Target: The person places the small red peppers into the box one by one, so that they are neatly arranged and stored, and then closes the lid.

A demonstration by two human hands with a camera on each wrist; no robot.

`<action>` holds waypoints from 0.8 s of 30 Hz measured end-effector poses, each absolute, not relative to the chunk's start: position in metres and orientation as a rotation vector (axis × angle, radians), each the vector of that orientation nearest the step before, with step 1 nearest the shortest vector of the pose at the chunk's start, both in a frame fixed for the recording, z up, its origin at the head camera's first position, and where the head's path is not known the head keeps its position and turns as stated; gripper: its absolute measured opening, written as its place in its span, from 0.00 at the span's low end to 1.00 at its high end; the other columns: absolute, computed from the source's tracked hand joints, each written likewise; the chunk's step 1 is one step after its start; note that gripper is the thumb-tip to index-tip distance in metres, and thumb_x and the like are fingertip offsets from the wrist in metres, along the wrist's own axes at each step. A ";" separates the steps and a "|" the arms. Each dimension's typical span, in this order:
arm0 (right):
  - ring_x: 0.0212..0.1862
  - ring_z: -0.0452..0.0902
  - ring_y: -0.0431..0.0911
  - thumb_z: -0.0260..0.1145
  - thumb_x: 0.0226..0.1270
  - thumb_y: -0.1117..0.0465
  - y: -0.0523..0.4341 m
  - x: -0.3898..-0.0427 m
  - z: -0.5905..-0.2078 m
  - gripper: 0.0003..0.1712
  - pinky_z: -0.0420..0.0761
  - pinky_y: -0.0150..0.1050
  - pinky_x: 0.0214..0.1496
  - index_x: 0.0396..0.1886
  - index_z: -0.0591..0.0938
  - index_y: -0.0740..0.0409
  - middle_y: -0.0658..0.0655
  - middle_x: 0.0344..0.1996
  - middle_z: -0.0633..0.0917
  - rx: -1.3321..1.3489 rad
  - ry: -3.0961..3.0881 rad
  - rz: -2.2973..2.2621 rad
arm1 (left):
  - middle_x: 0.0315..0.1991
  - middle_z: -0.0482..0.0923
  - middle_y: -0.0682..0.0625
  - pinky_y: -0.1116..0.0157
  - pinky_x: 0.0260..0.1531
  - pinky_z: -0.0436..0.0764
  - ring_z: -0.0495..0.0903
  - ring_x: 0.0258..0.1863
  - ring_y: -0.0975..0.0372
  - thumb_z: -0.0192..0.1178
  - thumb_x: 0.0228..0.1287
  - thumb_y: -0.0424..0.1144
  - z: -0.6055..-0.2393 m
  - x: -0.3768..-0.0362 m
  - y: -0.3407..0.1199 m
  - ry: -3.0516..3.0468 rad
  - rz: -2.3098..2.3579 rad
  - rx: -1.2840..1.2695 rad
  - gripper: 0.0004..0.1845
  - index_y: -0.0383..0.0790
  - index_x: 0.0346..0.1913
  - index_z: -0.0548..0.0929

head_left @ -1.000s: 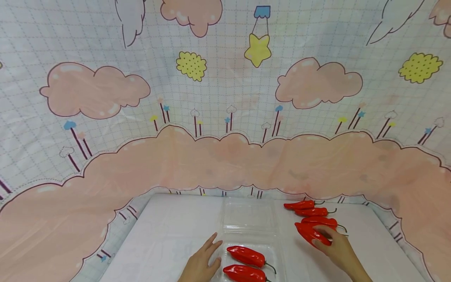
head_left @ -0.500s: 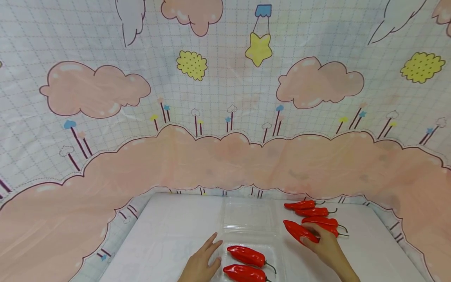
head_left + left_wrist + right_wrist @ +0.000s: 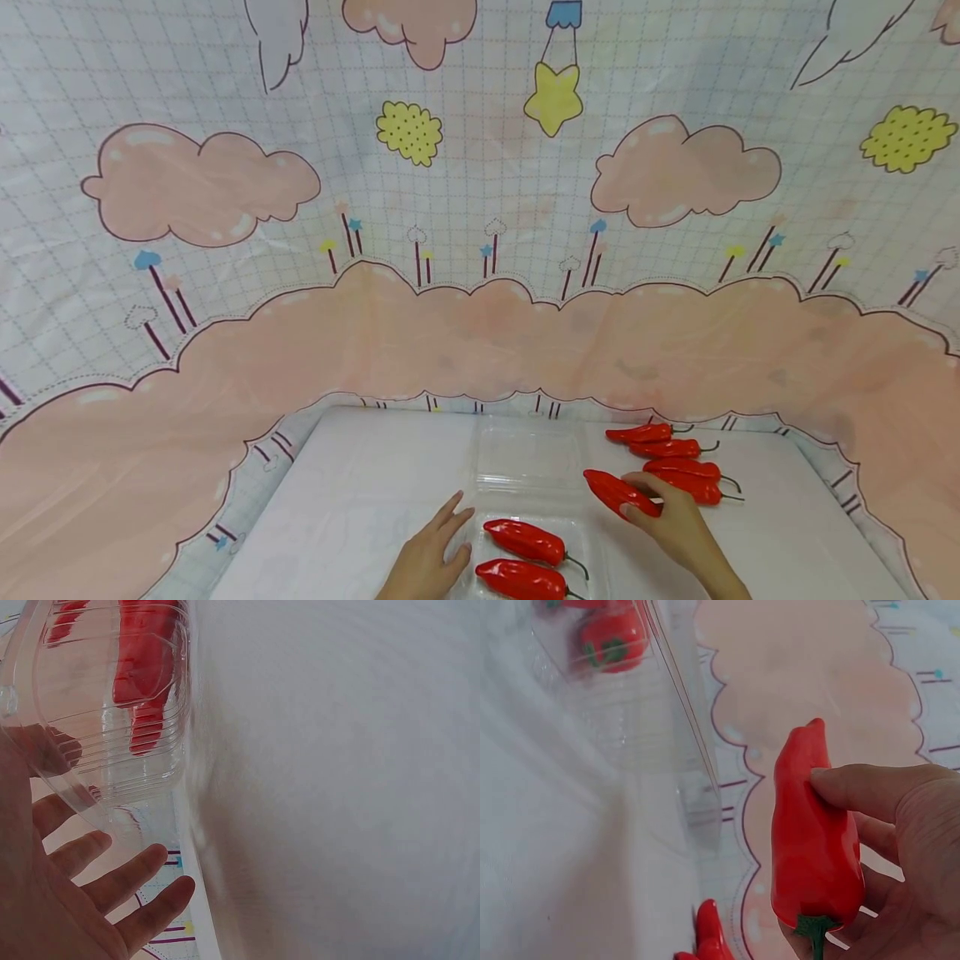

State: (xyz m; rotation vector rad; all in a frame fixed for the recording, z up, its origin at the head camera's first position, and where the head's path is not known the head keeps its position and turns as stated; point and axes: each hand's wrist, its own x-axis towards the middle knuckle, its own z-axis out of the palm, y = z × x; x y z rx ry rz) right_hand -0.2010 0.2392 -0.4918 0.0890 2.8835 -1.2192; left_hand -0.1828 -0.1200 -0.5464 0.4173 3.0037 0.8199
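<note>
Between thumb and fingers my right hand [image 3: 671, 512] grips a red pepper [image 3: 814, 840], its green stem toward the palm side and its pointed tip to the left in the head view. This pepper is over the table, just right of a clear plastic clamshell box [image 3: 592, 533]. Two more red peppers, an upper one [image 3: 525, 540] and a lower one [image 3: 521, 578], lie side by side in the box's near half. My left hand [image 3: 427, 552] is at the box's left side, fingers spread and fairly straight; in the left wrist view its fingers [image 3: 127, 881] are right at the clear wall.
Several loose red peppers [image 3: 682, 468] lie in a column at the back right of the white table [image 3: 375, 467]. The box's lid [image 3: 529, 454] lies folded open toward the back. A patterned cloth [image 3: 480, 342] with pink clouds rises behind the table.
My right hand has lifted the red pepper away from the loose ones and carried it left toward the box. The left hand and the boxed peppers have stayed in place.
</note>
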 end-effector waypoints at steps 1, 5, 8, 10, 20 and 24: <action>0.44 0.74 0.45 0.73 0.48 0.52 0.237 -0.201 -0.492 0.29 0.84 0.41 0.43 0.53 0.79 0.48 0.53 0.48 0.83 0.087 2.879 -1.223 | 0.71 0.60 0.54 0.52 0.47 0.82 0.78 0.55 0.58 0.56 0.61 0.51 -0.546 -0.183 -0.120 3.008 0.819 0.417 0.25 0.54 0.62 0.72; 0.44 0.74 0.44 0.73 0.48 0.53 0.230 -0.200 -0.491 0.28 0.83 0.40 0.44 0.53 0.79 0.47 0.51 0.47 0.83 0.083 2.862 -1.234 | 0.71 0.60 0.55 0.52 0.47 0.82 0.78 0.55 0.58 0.56 0.61 0.51 -0.547 -0.183 -0.120 3.024 0.816 0.427 0.25 0.55 0.62 0.72; 0.44 0.74 0.43 0.73 0.49 0.54 0.224 -0.199 -0.490 0.27 0.83 0.41 0.45 0.52 0.79 0.46 0.50 0.46 0.83 0.073 2.858 -1.241 | 0.71 0.60 0.55 0.52 0.47 0.82 0.78 0.55 0.58 0.55 0.61 0.51 -0.548 -0.183 -0.121 3.031 0.811 0.436 0.25 0.55 0.62 0.72; 0.44 0.75 0.42 0.73 0.49 0.54 0.220 -0.199 -0.490 0.27 0.83 0.41 0.45 0.52 0.80 0.46 0.49 0.46 0.84 0.063 2.865 -1.230 | 0.71 0.60 0.55 0.52 0.46 0.82 0.78 0.55 0.58 0.56 0.61 0.51 -0.549 -0.183 -0.121 3.036 0.811 0.439 0.25 0.55 0.62 0.72; 0.42 0.75 0.41 0.74 0.48 0.55 0.203 -0.199 -0.492 0.25 0.83 0.41 0.45 0.50 0.80 0.45 0.48 0.44 0.84 0.024 2.850 -1.259 | 0.71 0.60 0.55 0.51 0.47 0.81 0.78 0.55 0.57 0.56 0.61 0.51 -0.548 -0.183 -0.120 3.020 0.814 0.424 0.25 0.54 0.62 0.72; 0.42 0.74 0.41 0.74 0.48 0.55 0.197 -0.199 -0.492 0.25 0.83 0.40 0.45 0.50 0.80 0.45 0.48 0.44 0.84 -0.003 2.837 -1.270 | 0.71 0.60 0.55 0.51 0.47 0.81 0.78 0.55 0.57 0.56 0.61 0.51 -0.547 -0.182 -0.120 3.009 0.814 0.412 0.25 0.54 0.62 0.72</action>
